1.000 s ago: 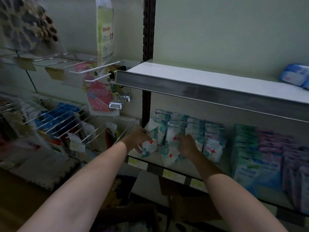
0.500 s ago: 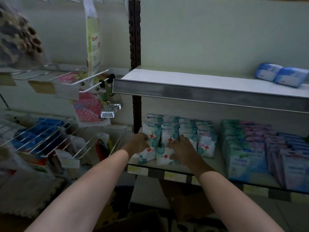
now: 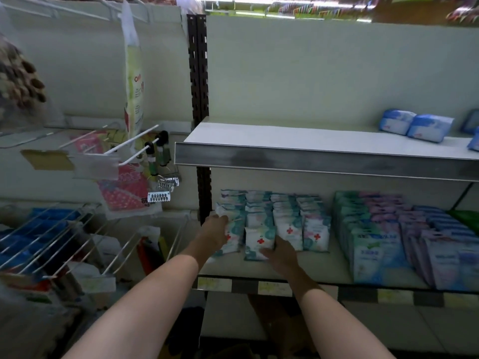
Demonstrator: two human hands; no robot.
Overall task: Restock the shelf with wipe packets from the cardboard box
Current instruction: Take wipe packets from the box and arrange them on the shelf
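- Where the lower shelf meets the dark slotted upright, both bare forearms reach in from below, and the two hands work at the front of the wipe packets, which stand upright in four rows running back to the rear panel.
- Left hand: it lies against the leftmost front packet, covering that packet's left part; the fingers appear to curl round its left edge, so the hand grips it, though the fingertips are hidden behind the packet.
- Right hand: the fingers curl round the lower right side of the second front packet, a white pack with a red cross and teal marks, which stands forward of its row.
- The two front packets stand just beside each other, nearly touching.
- Right of the wipe rows, on the same shelf, stand green, pink and blue pouches in tight files.
- Upper shelf: bare white board at left, two blue soft packs at far right.
- Left bay: wire hooks carrying hanging goods.
- Below the lower shelf, a brown shape shows dimly; whether it is the cardboard box cannot be told.
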